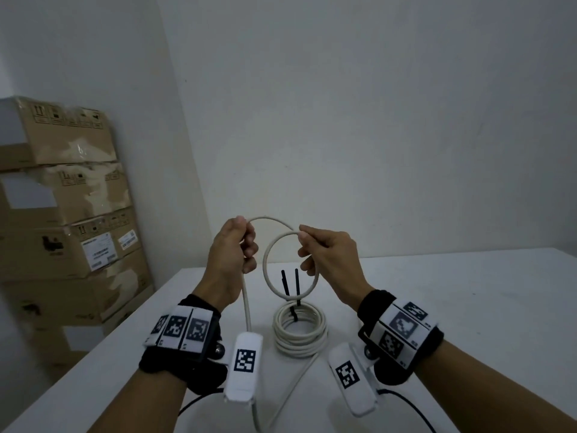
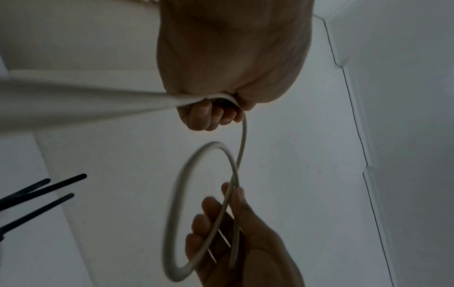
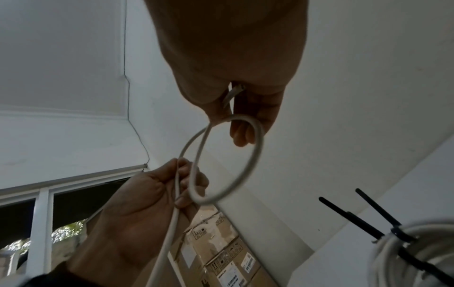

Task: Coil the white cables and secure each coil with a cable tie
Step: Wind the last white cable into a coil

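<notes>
One loop so far: right hand (image 1: 327,251) pinches the cable end, first turn hanging below.
Left hand (image 1: 232,254): fingers curled round the white cable (image 1: 246,304), feeding slack up from the table (image 1: 468,307).
Done: finished coil (image 1: 300,332) lies tied with black cable ties (image 1: 290,285).
Left: remaining turns, then tie, by my judgement.

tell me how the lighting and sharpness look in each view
Head view: dim, even light, the tied coil fairly sharp, table edges bowed by the wide lens. Left wrist view: dark, the cable loop smeared, the near cable run a pale blur. Right wrist view: the hands backlit, black cable ties soft.
</notes>
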The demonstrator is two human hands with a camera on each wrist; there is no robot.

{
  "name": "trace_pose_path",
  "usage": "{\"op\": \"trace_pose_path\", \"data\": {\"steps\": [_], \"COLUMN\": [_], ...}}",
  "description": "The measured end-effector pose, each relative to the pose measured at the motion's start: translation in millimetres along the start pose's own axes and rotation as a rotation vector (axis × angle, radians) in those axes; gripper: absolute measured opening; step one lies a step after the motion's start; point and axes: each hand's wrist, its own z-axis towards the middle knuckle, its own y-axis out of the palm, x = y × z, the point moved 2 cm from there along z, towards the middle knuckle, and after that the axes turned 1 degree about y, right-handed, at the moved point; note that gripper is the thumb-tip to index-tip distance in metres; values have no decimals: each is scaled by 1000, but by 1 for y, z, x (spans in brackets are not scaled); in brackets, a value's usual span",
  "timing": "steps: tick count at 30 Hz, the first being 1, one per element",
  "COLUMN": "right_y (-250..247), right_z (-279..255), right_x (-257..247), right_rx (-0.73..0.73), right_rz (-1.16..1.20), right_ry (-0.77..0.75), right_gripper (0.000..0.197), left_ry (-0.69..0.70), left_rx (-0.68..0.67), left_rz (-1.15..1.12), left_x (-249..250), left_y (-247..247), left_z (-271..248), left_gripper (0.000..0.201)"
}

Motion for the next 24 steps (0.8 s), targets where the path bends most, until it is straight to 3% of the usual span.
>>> {"op": "trace_pose_path", "data": {"steps": [3,7,12,15,21,24], "right_y": [-4,0,10,8,15,14], "right_z": [3,4,5,7,7,9], "right_x": [1,1,6,4,-15,-18], "right_rx": [37,-51,-90,-181,-352,-359], "right_rz": [19,210,169,131,46,30], "right_ry": [22,109,99,64,-40,-51], "right_gripper": [17,20,20,18,22,23], "left_ry": [24,8,-181,-294,-309,-352], "left_rx": [46,34,-164,-303,-463,-524], "left_rz": [-142,-144,6,150,399,248], "left_x": [1,-18,-23,-2,25,17], "left_y": [-11,-14,-17,-22,-3,-1], "left_z": [1,-10,-18,-10,2,-3], "left_gripper": [31,29,27,38,49,43]}}
